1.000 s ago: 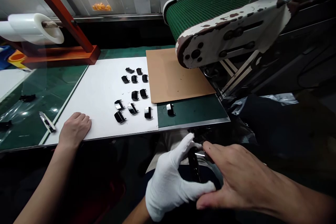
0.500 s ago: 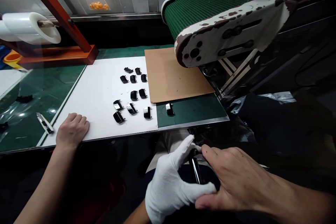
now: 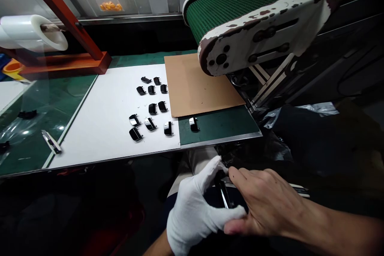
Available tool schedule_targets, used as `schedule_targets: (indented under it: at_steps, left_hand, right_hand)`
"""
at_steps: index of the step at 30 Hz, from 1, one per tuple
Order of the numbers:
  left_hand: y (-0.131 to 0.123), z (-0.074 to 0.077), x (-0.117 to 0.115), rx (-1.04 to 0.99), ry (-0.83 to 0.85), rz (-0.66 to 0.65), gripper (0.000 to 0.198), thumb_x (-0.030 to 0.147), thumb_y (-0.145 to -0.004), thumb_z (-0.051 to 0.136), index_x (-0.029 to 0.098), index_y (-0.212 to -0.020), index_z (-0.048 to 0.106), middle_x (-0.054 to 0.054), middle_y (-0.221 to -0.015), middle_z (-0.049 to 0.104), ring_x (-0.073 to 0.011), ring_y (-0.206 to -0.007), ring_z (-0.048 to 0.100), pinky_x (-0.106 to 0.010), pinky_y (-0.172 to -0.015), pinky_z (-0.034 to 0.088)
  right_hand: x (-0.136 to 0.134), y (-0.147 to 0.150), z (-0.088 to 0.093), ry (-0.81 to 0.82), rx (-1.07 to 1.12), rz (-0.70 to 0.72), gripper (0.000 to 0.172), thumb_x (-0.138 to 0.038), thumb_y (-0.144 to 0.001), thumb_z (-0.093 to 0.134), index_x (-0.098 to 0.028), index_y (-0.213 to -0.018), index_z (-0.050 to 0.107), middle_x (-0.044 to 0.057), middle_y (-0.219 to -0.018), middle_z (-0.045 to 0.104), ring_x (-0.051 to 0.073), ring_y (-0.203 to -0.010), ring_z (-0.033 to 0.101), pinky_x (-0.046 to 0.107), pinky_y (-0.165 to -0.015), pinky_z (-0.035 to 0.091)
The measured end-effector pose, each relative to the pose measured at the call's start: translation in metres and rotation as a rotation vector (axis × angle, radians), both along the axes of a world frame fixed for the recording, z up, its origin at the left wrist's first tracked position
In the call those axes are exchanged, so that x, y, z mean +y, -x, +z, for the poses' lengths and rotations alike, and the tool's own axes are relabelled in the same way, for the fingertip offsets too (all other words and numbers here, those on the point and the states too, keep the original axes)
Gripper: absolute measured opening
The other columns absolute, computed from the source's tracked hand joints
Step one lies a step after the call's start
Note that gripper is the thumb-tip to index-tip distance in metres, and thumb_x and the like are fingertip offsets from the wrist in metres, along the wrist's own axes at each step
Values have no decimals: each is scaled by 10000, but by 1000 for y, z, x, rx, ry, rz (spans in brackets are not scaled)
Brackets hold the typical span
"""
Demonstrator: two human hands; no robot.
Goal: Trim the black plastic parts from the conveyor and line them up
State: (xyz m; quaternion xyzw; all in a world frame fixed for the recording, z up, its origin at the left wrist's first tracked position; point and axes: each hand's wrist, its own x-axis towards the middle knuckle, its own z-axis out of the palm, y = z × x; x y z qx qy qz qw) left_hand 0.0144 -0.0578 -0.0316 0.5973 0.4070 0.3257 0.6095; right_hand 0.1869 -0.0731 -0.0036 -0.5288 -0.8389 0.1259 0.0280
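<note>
My left hand (image 3: 195,208), in a white glove, is closed around a glossy black plastic part (image 3: 223,194), with thumb and fingers at its two ends. My bare right hand (image 3: 267,202) is bent over the same part, its thumb against the gloved thumb and its index finger by the part's upper end. A pale handle with dark edges, like a utility knife (image 3: 301,190), sticks out behind my right hand; its blade is hidden. Several similar black parts (image 3: 152,109) lie on the white sheet (image 3: 102,116), and one black part (image 3: 193,124) lies on the green mat.
A brown cardboard sheet (image 3: 198,88) covers the bench's right side, beneath the end of a green conveyor belt (image 3: 234,8). Another utility knife (image 3: 51,142) lies on the left. Behind it stands an orange frame (image 3: 66,64) with a roll of clear film (image 3: 34,32).
Another person's bare hand and forearm have left the white sheet at the left. My hands have stayed nearly in place; the part has tilted slightly, and more of the pale handle shows.
</note>
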Motion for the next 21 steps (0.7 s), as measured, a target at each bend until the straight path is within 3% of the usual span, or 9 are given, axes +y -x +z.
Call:
schedule_targets:
  at_steps: [12, 21]
  left_hand:
    - [-2, -3, 1, 14, -22, 27, 670, 232, -631, 821, 222, -1242, 546, 14, -1119, 686, -223, -1019, 652, -285, -926, 538]
    - [-2, -4, 1, 33, -16, 55, 643, 259, -631, 823, 196, -1211, 553, -8, -1112, 688, -242, -1011, 652, -275, -885, 552]
  right_hand:
    - [0, -1, -4, 9, -11, 37, 862, -813, -760, 4, -159, -772, 566, 66, -611, 611, 263, -486, 627, 355, -416, 354]
    - [0, -1, -8, -106, 5, 52, 827, -766, -807, 11, -161, -748, 571, 49, -583, 594, 242, -452, 610, 344, -396, 324]
